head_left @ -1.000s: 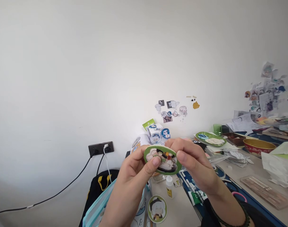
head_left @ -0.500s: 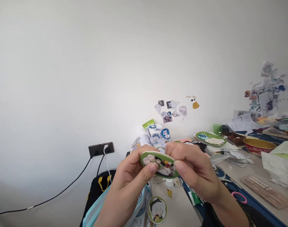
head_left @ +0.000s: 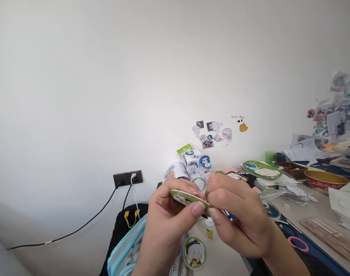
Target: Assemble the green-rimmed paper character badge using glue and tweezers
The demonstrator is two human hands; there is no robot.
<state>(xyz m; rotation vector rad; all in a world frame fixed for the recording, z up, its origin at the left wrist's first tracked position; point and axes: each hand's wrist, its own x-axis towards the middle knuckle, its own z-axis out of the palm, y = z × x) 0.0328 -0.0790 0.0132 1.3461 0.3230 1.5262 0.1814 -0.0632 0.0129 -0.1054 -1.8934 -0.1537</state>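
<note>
A round, green-edged cartoon card (head_left: 182, 198) is held up before me, tilted so that I see it nearly edge-on. My left hand (head_left: 170, 220) grips it, thumb on the printed face and fingers behind. At the card's right edge, my right hand (head_left: 239, 214) pinches with thumb and fingertips, which hide that end. Below, a second round cartoon card (head_left: 195, 253) lies face up on the desk. A small white bottle with a yellow label (head_left: 210, 229) stands just beyond it, partly covered by my right hand.
A light-blue-edged pouch (head_left: 126, 249) and a black bag (head_left: 129, 218) are at left, near a wall socket (head_left: 128, 178). To the right are pink-handled scissors (head_left: 298, 244), a clear pinkish case (head_left: 330, 235), a red-gold bowl (head_left: 326, 182) and a green sticker-covered plate (head_left: 262, 170).
The card has tipped further edge-on, showing less of its face. My left thumb has shifted right toward its edge, near my right fingertips. The view has turned slightly left.
</note>
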